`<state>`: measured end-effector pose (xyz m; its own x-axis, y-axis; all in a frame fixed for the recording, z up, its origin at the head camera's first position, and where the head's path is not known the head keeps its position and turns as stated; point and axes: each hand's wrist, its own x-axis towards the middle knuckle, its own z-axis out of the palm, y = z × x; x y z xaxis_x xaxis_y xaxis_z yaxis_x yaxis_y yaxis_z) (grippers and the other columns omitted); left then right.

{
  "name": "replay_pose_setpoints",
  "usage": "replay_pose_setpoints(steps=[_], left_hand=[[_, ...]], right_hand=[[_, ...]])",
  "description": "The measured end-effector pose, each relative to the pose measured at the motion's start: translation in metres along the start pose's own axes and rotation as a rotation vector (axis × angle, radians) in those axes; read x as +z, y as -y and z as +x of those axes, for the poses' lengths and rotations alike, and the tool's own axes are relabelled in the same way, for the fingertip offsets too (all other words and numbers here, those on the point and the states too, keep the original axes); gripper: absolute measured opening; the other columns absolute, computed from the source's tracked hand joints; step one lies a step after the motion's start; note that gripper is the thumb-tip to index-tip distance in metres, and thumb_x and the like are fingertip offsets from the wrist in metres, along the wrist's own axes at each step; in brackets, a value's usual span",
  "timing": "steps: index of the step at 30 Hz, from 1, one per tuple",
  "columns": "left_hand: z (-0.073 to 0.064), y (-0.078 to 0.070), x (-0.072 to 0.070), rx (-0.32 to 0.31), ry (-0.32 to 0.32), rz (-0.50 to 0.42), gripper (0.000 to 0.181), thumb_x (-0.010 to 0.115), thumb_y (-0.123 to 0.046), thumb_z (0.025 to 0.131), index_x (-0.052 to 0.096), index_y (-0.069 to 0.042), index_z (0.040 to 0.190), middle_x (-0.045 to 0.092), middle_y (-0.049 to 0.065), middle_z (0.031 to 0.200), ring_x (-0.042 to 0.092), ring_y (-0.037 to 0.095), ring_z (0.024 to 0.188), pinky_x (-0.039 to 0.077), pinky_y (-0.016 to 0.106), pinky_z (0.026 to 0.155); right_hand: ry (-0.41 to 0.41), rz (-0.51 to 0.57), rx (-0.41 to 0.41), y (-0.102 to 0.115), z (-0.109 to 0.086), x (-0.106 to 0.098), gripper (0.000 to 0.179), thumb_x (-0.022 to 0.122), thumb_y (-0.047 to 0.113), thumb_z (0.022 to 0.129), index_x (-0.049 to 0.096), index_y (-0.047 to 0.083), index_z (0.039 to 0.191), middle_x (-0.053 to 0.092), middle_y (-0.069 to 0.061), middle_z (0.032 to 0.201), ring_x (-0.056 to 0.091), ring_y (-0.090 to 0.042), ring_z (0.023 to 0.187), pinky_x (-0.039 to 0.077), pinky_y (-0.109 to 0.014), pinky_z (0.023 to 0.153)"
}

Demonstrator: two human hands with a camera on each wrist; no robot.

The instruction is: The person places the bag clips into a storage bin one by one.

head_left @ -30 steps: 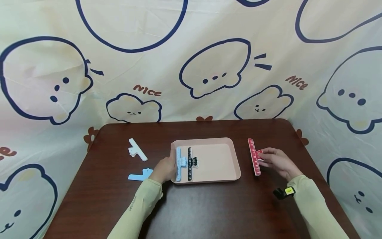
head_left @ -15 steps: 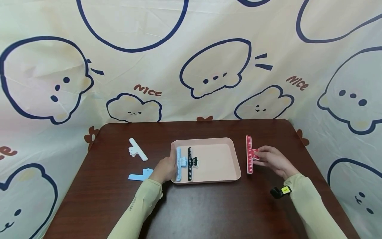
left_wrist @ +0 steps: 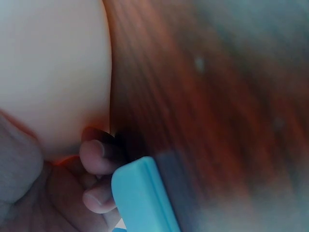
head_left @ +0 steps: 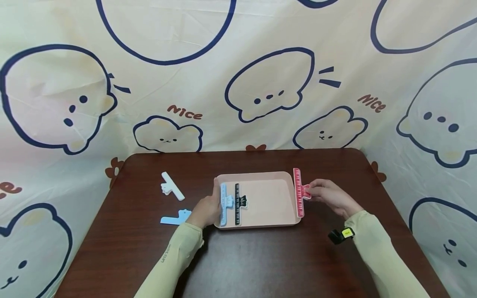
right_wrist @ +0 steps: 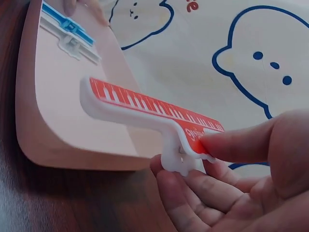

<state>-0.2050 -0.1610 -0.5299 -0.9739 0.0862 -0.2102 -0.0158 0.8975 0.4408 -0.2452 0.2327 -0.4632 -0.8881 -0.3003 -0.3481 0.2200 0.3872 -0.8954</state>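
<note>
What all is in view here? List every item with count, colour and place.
Table: 1, dark brown, in front of the person.
Tray: 1, pale pink, on the table.
Light blue clip: 1, light blue, in the tray's left end.
Black clip: 1, black and white, in the tray, right of that.
Red clip: 1, red and white, held at the tray's right edge.
White clip: 1, white, table, left of the tray.
Blue clip: 1, blue, table, nearer the person.
Printed cloth: count unclear, pale with navy outlines, around the table.
Wrist device: 1, black and yellow, right wrist.
Sleeves: 2, pale green, both arms.
Left hand: 1, bare, gripping the tray's left edge.
Right hand: 1, bare, pinching the red clip.
</note>
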Motion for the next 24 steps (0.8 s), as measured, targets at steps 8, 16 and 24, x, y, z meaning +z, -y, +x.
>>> replay_pose_setpoints(steps=[8, 16, 24], left_hand=[[0.000, -0.002, 0.000, -0.010, 0.013, -0.010, 0.082, 0.042, -0.026, 0.110, -0.019, -0.017, 0.164, 0.070, 0.020, 0.112, 0.071, 0.028, 0.095, 0.054, 0.053, 0.100], [0.001, -0.001, 0.003, -0.022, 0.016, -0.013, 0.082, 0.042, -0.027, 0.110, -0.019, -0.019, 0.164, 0.070, 0.019, 0.112, 0.071, 0.027, 0.094, 0.054, 0.052, 0.101], [0.001, 0.000, 0.000, -0.018, 0.020, 0.003, 0.087, 0.047, -0.021, 0.107, -0.017, -0.015, 0.164, 0.071, 0.019, 0.110, 0.071, 0.027, 0.091, 0.055, 0.052, 0.099]], right_hand=[[0.057, -0.026, 0.014, 0.011, 0.007, 0.012, 0.034, 0.063, 0.020, 0.103, 0.059, -0.008, 0.122, 0.067, -0.018, 0.118, 0.070, -0.023, 0.102, 0.057, -0.036, 0.097], [0.059, -0.064, 0.046, 0.022, 0.017, 0.026, 0.033, 0.069, 0.022, 0.100, 0.064, -0.002, 0.122, 0.066, -0.015, 0.115, 0.070, -0.026, 0.102, 0.055, -0.044, 0.103], [0.080, -0.040, 0.038, 0.030, 0.027, 0.037, 0.030, 0.069, 0.017, 0.099, 0.063, -0.004, 0.120, 0.065, -0.016, 0.113, 0.071, -0.030, 0.104, 0.057, -0.043, 0.099]])
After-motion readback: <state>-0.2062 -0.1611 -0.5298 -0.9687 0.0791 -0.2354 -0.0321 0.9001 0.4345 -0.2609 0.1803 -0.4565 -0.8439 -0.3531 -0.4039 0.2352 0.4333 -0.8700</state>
